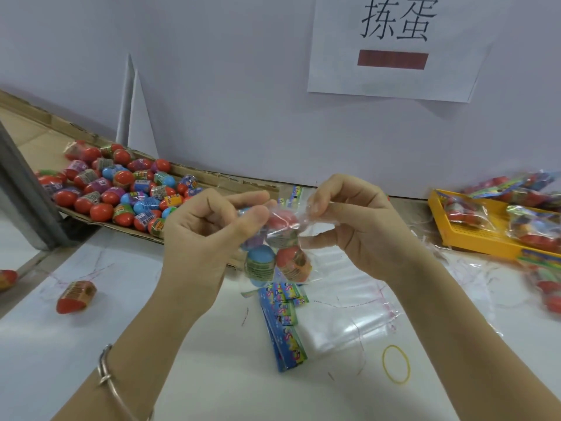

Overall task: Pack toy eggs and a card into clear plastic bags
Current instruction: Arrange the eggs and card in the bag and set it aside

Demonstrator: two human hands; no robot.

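Currently both hands hold a clear plastic bag (pixel 303 229) up above the white desk (pixel 182 360). The left hand (pixel 200 232) has its grip closed on the bag's upper left side, thumb and forefinger pinching the film, the other fingers curled. The right hand (pixel 361 226) pinches the upper right edge, its grip likewise tight on the plastic. Inside the bag sit several toy eggs, with a blue egg (pixel 260 262) and a red egg (pixel 293 264) lowest. A printed card (pixel 293 196) shows at the bag's top, between the hands.

Directly below the bag a stack of cards (pixel 283 326) lies on the desk. A pile of empty bags (pixel 343 323) is just right of that stack, and a yellow rubber band (pixel 396 364) lies near it. Behind and left of the bag a cardboard tray (pixel 212 177) holds a heap of loose eggs (pixel 121 183). Well to the bag's right a yellow basket (pixel 473 235) carries filled bags. Down to the bag's left a lone egg (pixel 76 296) lies on its side.
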